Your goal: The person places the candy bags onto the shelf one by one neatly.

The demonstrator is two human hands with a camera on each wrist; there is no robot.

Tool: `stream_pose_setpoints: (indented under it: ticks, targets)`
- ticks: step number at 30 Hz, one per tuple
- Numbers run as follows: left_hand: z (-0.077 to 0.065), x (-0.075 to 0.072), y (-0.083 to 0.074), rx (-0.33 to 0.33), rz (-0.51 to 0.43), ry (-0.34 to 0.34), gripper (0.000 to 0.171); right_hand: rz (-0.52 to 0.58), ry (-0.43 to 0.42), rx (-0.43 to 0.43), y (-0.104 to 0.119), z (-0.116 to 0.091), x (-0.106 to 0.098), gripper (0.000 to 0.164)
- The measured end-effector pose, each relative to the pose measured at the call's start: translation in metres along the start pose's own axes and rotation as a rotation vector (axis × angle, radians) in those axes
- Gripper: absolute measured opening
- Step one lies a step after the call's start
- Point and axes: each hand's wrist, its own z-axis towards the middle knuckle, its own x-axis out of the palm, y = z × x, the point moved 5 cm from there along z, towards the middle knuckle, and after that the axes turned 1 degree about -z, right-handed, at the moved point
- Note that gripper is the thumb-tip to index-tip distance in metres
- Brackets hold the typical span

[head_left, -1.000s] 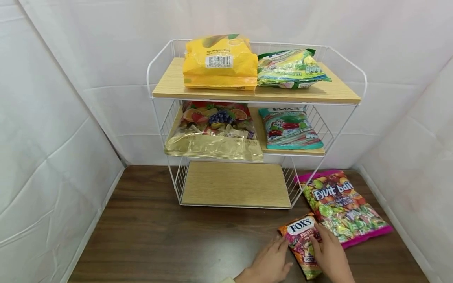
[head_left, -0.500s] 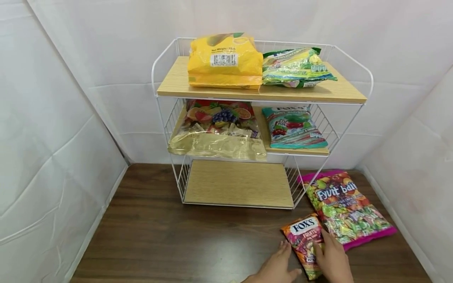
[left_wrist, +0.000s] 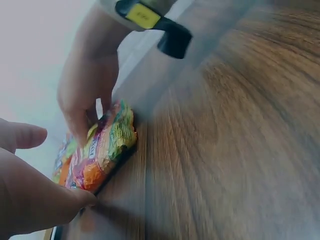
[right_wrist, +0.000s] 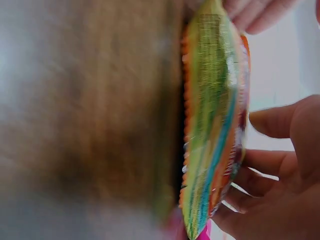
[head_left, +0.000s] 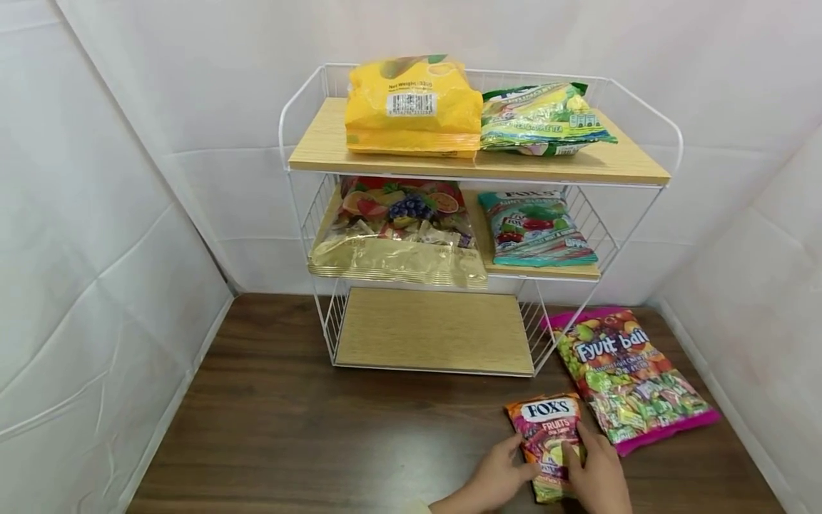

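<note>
A small orange and purple Fox's Fruits candy bag [head_left: 552, 428] lies face up on the table's near right part. My right hand [head_left: 600, 471] pinches it along its right edge, thumb over the printed face and fingers at the side. At the opposite edge, my left hand [head_left: 497, 475] touches the bag with extended fingers. In the left wrist view, the left thumb [left_wrist: 25, 136] stands apart from the bag [left_wrist: 102, 150]. The right wrist view shows the bag [right_wrist: 215, 100] edge-on, slightly off the wood or puffed up; I cannot tell which.
A white wire rack with wooden shelves [head_left: 437, 332] stands behind. Its top holds a yellow bag [head_left: 414, 114] and a green bag [head_left: 546, 121]; the middle holds a gold-red bag [head_left: 398, 235] and a teal Fox's bag [head_left: 539, 228]. A pink-edged candy bag [head_left: 636, 378] lies right of it.
The Fox's Fruits bag has turned from slanted to straighter, shifting slightly away from the pink-edged bag. Both hands have turned with it, and the left thumb has come nearer its edge.
</note>
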Motion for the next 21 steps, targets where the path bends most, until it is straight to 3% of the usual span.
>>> stream_pose_setpoints:
  ticks: [3, 6, 14, 21]
  targets:
    - [0.0, -0.005, 0.001, 0.0, -0.123, 0.002, 0.056, 0.006, -0.036, 0.018, 0.005, -0.006, 0.005, 0.056]
    - [0.002, -0.009, 0.006, -0.013, -0.174, 0.003, 0.056, 0.022, -0.063, 0.031, 0.009, -0.009, 0.008, 0.054]
    - [0.009, -0.027, 0.017, -0.068, -0.221, 0.004, 0.051, 0.079, -0.043, 0.046, 0.01, -0.013, 0.011, 0.053]
    - [0.005, -0.039, 0.019, -0.058, -0.237, -0.012, 0.051, 0.127, -0.076, 0.037, 0.015, -0.024, 0.016, 0.053]
